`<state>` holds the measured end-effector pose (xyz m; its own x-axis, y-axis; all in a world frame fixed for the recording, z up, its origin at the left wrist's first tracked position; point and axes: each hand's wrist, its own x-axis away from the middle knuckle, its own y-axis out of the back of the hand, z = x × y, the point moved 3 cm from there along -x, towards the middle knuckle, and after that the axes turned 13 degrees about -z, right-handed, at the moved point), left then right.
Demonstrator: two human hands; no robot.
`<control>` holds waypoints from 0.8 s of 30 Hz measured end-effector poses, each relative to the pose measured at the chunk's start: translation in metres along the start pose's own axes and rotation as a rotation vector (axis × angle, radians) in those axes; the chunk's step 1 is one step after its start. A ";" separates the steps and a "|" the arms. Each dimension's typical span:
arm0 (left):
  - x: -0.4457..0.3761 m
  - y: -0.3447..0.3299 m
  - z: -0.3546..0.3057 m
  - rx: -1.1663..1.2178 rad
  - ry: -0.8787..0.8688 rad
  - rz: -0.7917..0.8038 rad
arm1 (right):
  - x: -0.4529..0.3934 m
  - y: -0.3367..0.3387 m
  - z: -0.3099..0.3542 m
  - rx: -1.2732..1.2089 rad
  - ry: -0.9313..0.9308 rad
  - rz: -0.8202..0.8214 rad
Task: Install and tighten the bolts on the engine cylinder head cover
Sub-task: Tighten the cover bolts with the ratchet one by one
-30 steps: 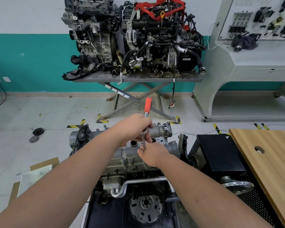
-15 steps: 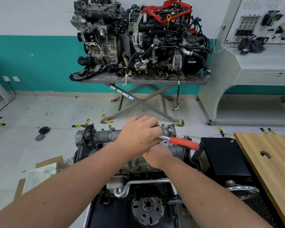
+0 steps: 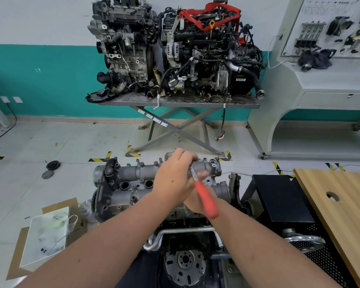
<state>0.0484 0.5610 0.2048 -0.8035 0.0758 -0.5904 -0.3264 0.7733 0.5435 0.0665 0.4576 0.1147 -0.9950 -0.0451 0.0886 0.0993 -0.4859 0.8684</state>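
Workpiece: grey cylinder head cover (image 3: 133, 179) on the engine standing on the floor at near centre, open round ports along its top face.
Tool: ratchet wrench (image 3: 204, 194) with an orange handle; metal head at the far end, over the right part of the cover; handle slants toward the near right and is motion-blurred.
Left hand (image 3: 175, 177): fingers curled over the wrench head and the metal shank, gripping it from above.
Right hand (image 3: 197, 200): lies below and behind the orange handle, largely hidden by the left hand and the tool; cannot tell whether it grasps anything.
Bolts: the bolt under the wrench head is hidden by the left hand.
Flywheel (image 3: 184, 265): at the near end of the engine, below both forearms.
Near left: clear plastic bag (image 3: 48, 235) lying on flat cardboard (image 3: 17, 265) on the floor.
Near right: wooden tabletop (image 3: 345, 206) with a round hole, beside a black cabinet (image 3: 279, 198).
Far centre: two engines on a scissor-leg metal table (image 3: 179, 102) against the teal wall.
Far right: grey display stand (image 3: 324, 84) carrying a board of parts.
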 end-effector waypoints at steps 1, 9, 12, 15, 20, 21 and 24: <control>0.004 0.000 0.000 0.140 0.113 0.012 | -0.001 -0.003 -0.001 0.033 -0.023 0.043; 0.012 -0.023 0.008 0.680 0.589 -0.062 | -0.004 -0.006 -0.001 0.128 -0.027 0.069; 0.010 -0.021 0.013 0.804 0.740 -0.019 | -0.004 -0.004 0.001 0.154 0.001 0.076; 0.004 -0.017 0.017 0.923 0.827 -0.002 | -0.005 -0.004 0.001 0.181 0.029 0.095; -0.010 -0.009 0.023 0.800 0.905 0.104 | -0.005 -0.004 0.001 0.200 0.037 0.093; -0.014 -0.006 0.022 0.761 0.920 0.145 | -0.005 -0.005 0.001 0.206 0.042 0.085; -0.023 0.002 0.016 0.682 0.890 0.293 | -0.006 -0.006 0.000 0.196 0.052 0.084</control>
<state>0.0743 0.5712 0.2095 -0.9586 0.0482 0.2808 0.0490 0.9988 -0.0041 0.0715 0.4603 0.1093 -0.9816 -0.1258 0.1440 0.1760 -0.3002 0.9375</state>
